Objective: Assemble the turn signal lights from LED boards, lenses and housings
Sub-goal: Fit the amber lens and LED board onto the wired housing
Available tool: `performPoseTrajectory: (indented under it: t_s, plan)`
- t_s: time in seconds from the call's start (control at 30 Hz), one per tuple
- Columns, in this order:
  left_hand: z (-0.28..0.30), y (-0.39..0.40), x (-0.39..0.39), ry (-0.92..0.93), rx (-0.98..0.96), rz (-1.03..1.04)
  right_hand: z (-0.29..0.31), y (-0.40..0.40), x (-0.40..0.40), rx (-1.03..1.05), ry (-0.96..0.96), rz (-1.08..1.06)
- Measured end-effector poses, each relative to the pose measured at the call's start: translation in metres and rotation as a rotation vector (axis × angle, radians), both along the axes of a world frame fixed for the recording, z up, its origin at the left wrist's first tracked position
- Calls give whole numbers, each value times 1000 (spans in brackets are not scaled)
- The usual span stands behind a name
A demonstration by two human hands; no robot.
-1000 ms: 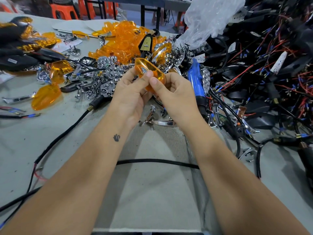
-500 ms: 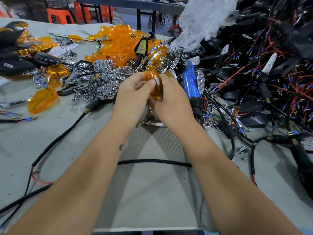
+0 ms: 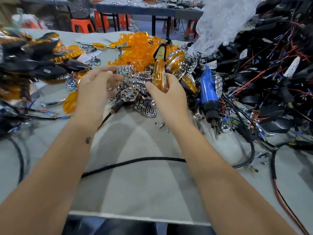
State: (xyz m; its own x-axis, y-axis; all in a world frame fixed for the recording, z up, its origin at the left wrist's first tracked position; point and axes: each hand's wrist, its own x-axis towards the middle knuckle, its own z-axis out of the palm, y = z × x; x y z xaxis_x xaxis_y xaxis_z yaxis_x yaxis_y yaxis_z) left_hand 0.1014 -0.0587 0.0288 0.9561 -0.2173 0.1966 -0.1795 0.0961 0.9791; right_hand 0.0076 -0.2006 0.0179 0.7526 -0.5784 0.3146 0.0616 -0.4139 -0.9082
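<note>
I hold the amber translucent plastic lens (image 3: 160,78) in my right hand (image 3: 167,97), standing on its edge, thumb on one side and the other fingers curled behind it, so its hollow side can receive a board. It is up in the air above the pile of chrome reflector LED boards (image 3: 135,89), not resting on anything. My left hand (image 3: 96,89) has an open grip, fingers spread and loose, holding nothing; it hovers just beside the chrome boards, I think because the next piece to pick is one of these. The frame is blurred here, so I cannot tell if the fingertips touch a board. The heap of loose orange lenses (image 3: 135,48) lies behind the boards, near enough to reach without standing. The blue electric screwdriver (image 3: 209,92) lies on the grey bench (image 3: 144,175) just to the right of my right hand, probably ready for closing the unit. The black housings with red and black wires (image 3: 271,82) are piled at the far right. I judge this unit is at an early step.
</note>
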Motion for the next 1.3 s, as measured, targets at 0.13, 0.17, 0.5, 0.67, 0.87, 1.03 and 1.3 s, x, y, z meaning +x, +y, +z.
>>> performPoseTrajectory:
  t_s: [0.13,0.17,0.5,0.67,0.87,1.03,1.3]
  plan:
    - [-5,11,16,69,174,100,-10,-3,-7,-189,75,7]
    - [-8,10,17,67,256,101,-10,-4,-8,-193,74,2]
    - [-16,-22,10,-129,874,114,-10,-13,-13,-146,50,-28]
    - [-16,-38,18,-188,1060,66,-10,-18,-14,-78,48,-32]
    - [-9,-49,12,-144,954,-24,-9,-23,-13,-20,31,-44]
    - [-9,-70,-11,-146,592,-60,-4,-24,-10,149,31,-26]
    - [-16,-101,-35,-93,116,-146,-3,-37,-13,454,-45,48]
